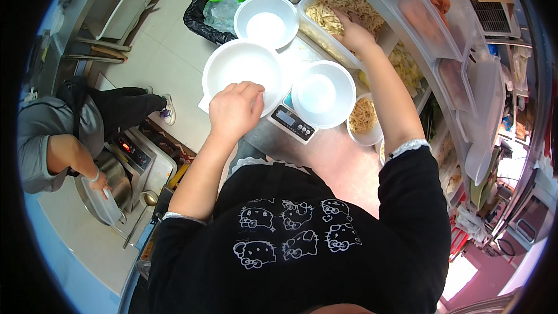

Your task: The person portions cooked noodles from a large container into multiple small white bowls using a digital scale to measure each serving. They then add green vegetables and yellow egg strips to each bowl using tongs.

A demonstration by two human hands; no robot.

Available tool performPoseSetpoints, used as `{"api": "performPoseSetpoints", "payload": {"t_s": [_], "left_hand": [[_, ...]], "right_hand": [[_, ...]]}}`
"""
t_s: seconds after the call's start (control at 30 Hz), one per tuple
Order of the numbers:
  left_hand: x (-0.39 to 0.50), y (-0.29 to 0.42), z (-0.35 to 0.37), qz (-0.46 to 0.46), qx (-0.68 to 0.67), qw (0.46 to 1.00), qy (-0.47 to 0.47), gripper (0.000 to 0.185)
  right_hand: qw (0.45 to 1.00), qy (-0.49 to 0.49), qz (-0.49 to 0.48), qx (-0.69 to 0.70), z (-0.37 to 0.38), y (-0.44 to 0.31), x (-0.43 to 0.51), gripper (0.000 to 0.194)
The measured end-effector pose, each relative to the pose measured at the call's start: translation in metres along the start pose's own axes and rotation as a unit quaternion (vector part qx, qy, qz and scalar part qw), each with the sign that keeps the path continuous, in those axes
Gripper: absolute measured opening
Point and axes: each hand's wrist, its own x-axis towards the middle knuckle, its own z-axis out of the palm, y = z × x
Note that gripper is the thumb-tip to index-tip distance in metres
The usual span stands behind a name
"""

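My right hand (355, 30) reaches into a clear plastic tub (329, 50) of noodles. Its fingers grip a paler clump of noodles (324, 18), which partly hides them. My left hand (235, 109) lies over the near rim of a large white plastic bowl (244, 63); its curled fingers hide whether they pinch the rim. Between my arms, a smaller white bowl (322, 93) sits on a digital scale (292, 122), with no food seen inside. Another white bowl (266, 22) stands just beyond the large one.
A bowl of noodles (364, 115) stands right of the scale. Shredded vegetables (403, 63) lie beyond my right forearm, below stacked clear tubs (436, 17). A bin lined with black plastic (196, 17) stands behind the bowls. At left, another person (65, 135) holds a container over a metal pot (117, 179).
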Motion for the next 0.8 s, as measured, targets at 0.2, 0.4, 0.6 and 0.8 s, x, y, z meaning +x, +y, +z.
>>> {"api": "performPoseSetpoints", "payload": {"t_s": [0.2, 0.4, 0.6, 0.8], "left_hand": [[0.001, -0.002, 0.003, 0.032, -0.006, 0.998, 0.046, 0.007], [-0.005, -0.001, 0.003, 0.022, -0.003, 0.999, 0.031, 0.007], [-0.003, -0.003, 0.004, 0.010, 0.008, 1.000, 0.017, 0.009], [0.001, -0.001, 0.004, 0.014, 0.009, 1.000, 0.023, 0.010]], "right_hand": [[0.917, 0.195, 0.090, 0.337, -0.010, 0.008, 0.018, 0.077], [0.886, 0.206, 0.148, 0.389, 0.011, 0.052, 0.008, 0.071], [0.971, 0.102, 0.142, 0.163, -0.008, 0.046, -0.003, 0.066], [0.989, 0.007, 0.027, 0.148, 0.002, 0.010, -0.006, 0.064]]}}
